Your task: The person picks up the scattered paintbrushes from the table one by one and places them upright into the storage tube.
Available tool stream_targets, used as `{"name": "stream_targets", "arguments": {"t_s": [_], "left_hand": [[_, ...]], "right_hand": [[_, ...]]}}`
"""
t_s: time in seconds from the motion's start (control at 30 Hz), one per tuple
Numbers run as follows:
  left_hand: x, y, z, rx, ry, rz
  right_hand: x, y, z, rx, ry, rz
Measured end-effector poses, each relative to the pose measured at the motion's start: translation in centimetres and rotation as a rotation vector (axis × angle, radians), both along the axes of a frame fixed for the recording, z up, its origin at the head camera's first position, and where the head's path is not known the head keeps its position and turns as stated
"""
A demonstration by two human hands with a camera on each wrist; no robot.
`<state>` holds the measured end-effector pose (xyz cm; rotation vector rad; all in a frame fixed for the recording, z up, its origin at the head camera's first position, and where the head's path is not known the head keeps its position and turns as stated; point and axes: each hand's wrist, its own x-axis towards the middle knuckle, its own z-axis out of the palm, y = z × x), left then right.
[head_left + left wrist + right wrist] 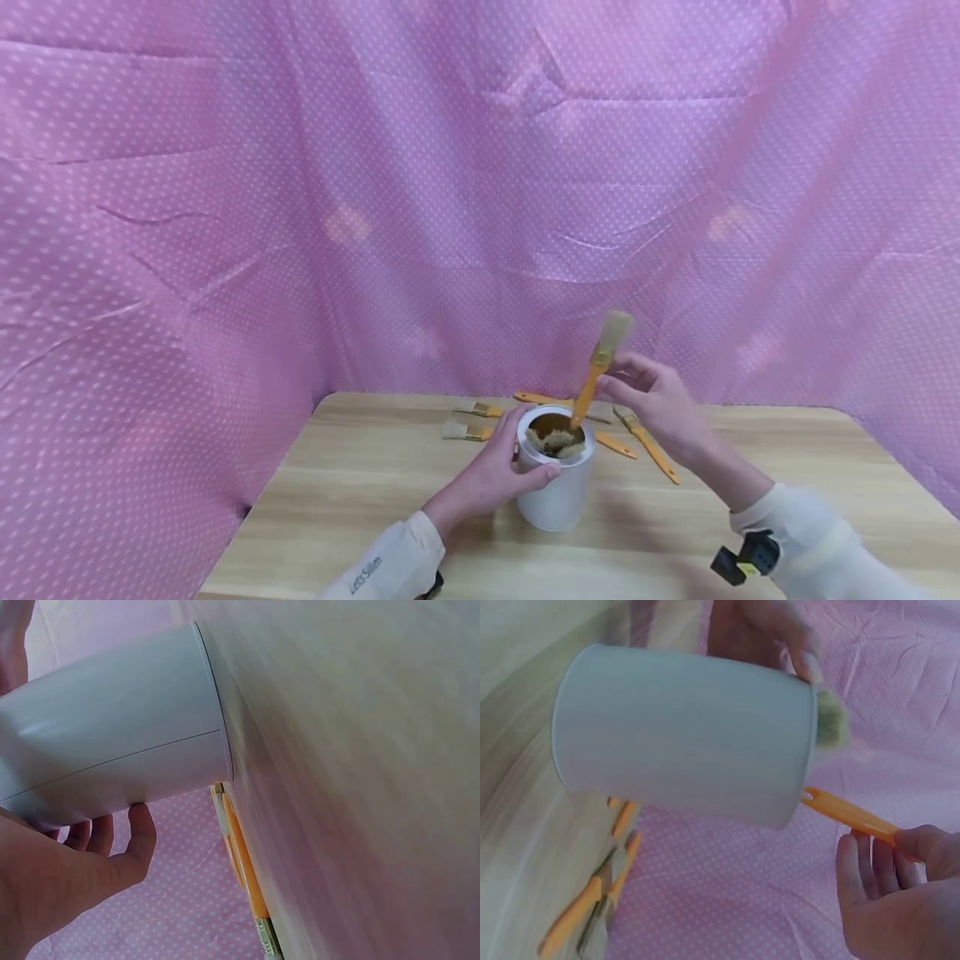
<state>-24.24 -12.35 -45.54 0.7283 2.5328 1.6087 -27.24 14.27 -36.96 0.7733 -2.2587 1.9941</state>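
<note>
A white can [557, 500] stands upright on the wooden table, its round mouth facing up. Around its left side, near the rim, my left hand [495, 471] grips it, thumb in front and fingers behind. Pale bristle heads [557, 442] show inside the mouth. My right hand [663, 412] pinches a paintbrush [587, 392] by its orange handle, bristles up. The handle's lower end is right at the can's rim, as the right wrist view also shows. In the left wrist view, the left fingers curl against the can's smooth wall.
Several more paintbrushes lie on the table [352, 492] behind and beside the can. One brush [651, 450] slants to the right of it; two, an upper brush [487, 410] and a lower brush [477, 432], lie to its left. A pink dotted cloth [480, 208] hangs behind the table.
</note>
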Motion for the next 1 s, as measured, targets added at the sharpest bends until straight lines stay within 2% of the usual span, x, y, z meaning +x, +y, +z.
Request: {"name": "stream_targets", "arguments": {"t_s": [0.17,0.37,0.6,0.77,1.0], "left_hand": [[0.3,0.0,-0.3,0.012,0.005,0.004],[0.6,0.0,-0.4,-0.002,0.025,0.015],[0.4,0.3,0.0,0.005,0.034,0.001],[0.4,0.3,0.2,0.008,0.021,-0.004],[0.5,0.1,0.3,-0.012,0.008,0.011]], "right_hand": [[0.4,-0.9,-1.2,0.069,-0.010,0.004],[0.7,-1.2,-2.2,0.074,-0.007,0.056],[0.7,-1.6,-2.1,0.132,0.043,0.066],[0.3,-2.3,-2.0,0.188,0.056,0.077],[0.1,-3.2,-1.7,0.206,0.052,0.107]]}}
